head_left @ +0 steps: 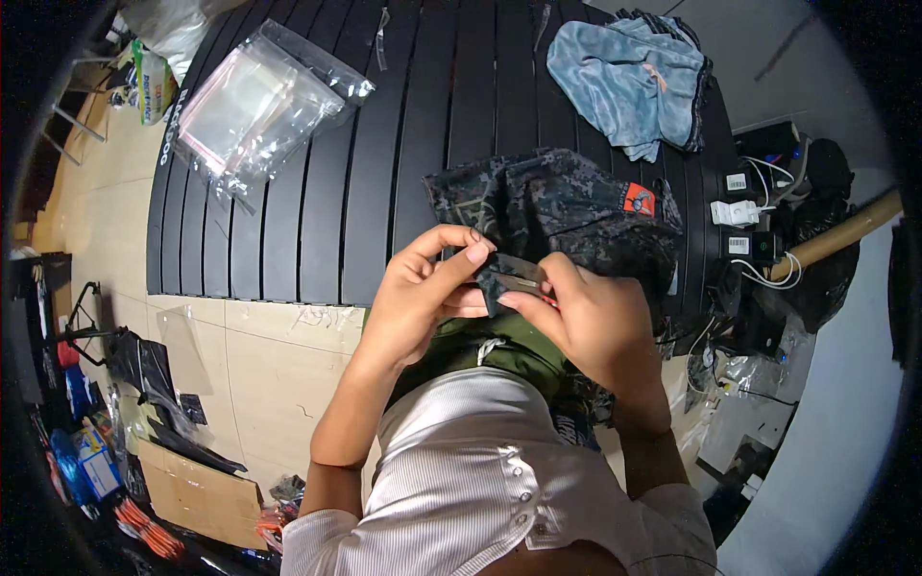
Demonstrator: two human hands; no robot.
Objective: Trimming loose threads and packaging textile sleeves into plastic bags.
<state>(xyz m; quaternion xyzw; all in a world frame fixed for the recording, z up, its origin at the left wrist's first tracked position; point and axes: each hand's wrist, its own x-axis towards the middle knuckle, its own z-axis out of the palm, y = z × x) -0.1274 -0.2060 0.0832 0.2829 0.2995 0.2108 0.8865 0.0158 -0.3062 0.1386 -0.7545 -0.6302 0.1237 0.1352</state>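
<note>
A dark camouflage garment (pixel 562 206) with an orange-red patch (pixel 639 200) lies bunched at the table's near edge. My left hand (pixel 418 288) pinches a dark edge of this cloth between thumb and fingers, lifted toward me. Close by on the right, my right hand (pixel 600 317) is closed round a small tool with a thin metal tip (pixel 526 281) and a bit of red. The tip points at the pinched cloth, and its handle is mostly hidden in my fingers, so its exact kind does not show.
The black slatted table (pixel 336 221) holds clear plastic bags (pixel 264 106) at the far left and a light blue velvety garment (pixel 629 82) at the far right. White chargers and cables (pixel 740 213) sit along the right edge. A cardboard piece (pixel 202 490) lies lower left.
</note>
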